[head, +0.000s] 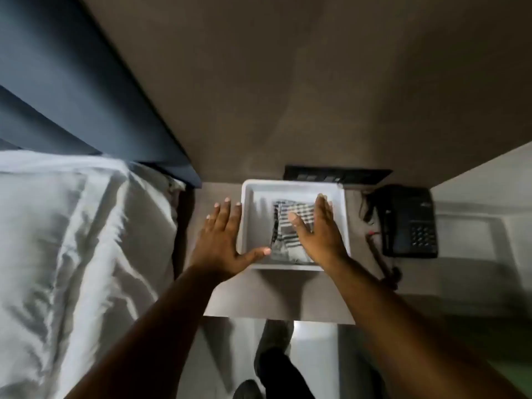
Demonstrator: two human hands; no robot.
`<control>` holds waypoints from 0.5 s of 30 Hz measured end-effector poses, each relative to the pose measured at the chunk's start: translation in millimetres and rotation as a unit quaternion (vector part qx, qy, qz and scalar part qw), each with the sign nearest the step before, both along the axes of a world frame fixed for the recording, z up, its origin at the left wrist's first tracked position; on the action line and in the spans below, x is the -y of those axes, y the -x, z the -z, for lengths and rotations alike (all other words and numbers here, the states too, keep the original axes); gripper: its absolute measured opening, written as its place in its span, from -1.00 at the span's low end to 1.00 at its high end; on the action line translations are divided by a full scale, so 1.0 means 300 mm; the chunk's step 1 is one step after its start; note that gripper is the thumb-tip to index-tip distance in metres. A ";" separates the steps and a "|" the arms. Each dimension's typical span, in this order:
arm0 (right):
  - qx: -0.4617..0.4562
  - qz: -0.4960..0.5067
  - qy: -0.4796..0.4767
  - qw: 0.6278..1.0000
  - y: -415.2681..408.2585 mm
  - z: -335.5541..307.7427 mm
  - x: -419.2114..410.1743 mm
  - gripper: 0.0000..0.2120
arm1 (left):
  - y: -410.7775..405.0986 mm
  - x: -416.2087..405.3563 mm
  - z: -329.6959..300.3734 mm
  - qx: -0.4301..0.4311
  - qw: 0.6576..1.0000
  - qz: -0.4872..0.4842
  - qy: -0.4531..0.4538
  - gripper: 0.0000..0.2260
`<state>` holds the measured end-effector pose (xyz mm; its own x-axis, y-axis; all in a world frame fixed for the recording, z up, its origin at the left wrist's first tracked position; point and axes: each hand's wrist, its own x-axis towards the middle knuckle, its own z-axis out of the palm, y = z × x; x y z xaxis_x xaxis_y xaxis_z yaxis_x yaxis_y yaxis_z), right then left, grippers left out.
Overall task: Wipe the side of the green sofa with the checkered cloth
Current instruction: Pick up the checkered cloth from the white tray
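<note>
On the worktop [276, 295] beside the bed [72, 240], a white tray [293, 187] holds the folded checkered cloth [283, 226], which lies in the middle of the tray floor. Both hands are spread flat with fingers apart and grip nothing. The left hand [223, 243] hovers over the tray's left rim, its thumb reaching across the near left corner toward the cloth. The right hand [319, 231] is over the right part of the tray, its thumb above the cloth; whether it touches the fabric cannot be told. A dark telephone [408, 221] sits on the worktop to the right of the tray, well apart from both hands. A black panel [336, 174] lies just behind the tray against the wall.
</note>
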<state>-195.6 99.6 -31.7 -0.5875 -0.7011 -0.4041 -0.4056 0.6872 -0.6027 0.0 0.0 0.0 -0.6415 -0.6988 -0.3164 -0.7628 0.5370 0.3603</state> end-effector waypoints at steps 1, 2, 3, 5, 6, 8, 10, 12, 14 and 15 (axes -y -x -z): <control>0.011 0.003 -0.018 1.000 -0.002 0.093 0.015 -0.12 | 0.011 -0.002 0.092 0.024 0.999 0.027 -0.013 0.12; 0.000 -0.001 -0.035 0.999 -0.002 0.181 0.033 -0.13 | 0.022 -0.003 0.179 0.031 0.998 0.049 -0.004 0.11; -0.013 -0.007 -0.053 0.998 -0.010 0.247 0.044 -0.13 | 0.030 -0.008 0.244 0.044 0.997 0.066 0.009 0.10; -0.039 -0.015 -0.061 0.997 -0.040 0.368 0.071 -0.12 | 0.049 -0.018 0.362 0.053 0.994 0.088 0.029 0.10; -0.053 -0.020 -0.064 0.996 -0.058 0.410 0.082 -0.11 | 0.054 -0.029 0.410 0.057 0.992 0.104 0.044 0.09; -0.079 -0.032 -0.077 0.993 -0.080 0.470 0.095 -0.10 | 0.050 -0.043 0.475 0.059 0.988 0.128 0.062 0.10; -0.109 -0.050 -0.099 0.988 -0.093 0.509 0.093 -0.07 | 0.041 -0.052 0.512 0.066 0.984 0.145 0.075 0.10; -0.133 -0.066 -0.110 0.983 -0.095 0.523 0.088 -0.03 | 0.037 -0.054 0.528 0.070 0.983 0.151 0.082 0.10; -0.138 -0.078 -0.122 0.980 -0.090 0.525 0.086 -0.04 | 0.040 -0.054 0.535 0.070 0.983 0.148 0.087 0.09; -0.139 -0.080 -0.125 0.979 -0.088 0.525 0.086 -0.07 | 0.042 -0.056 0.538 0.070 0.983 0.144 0.087 0.09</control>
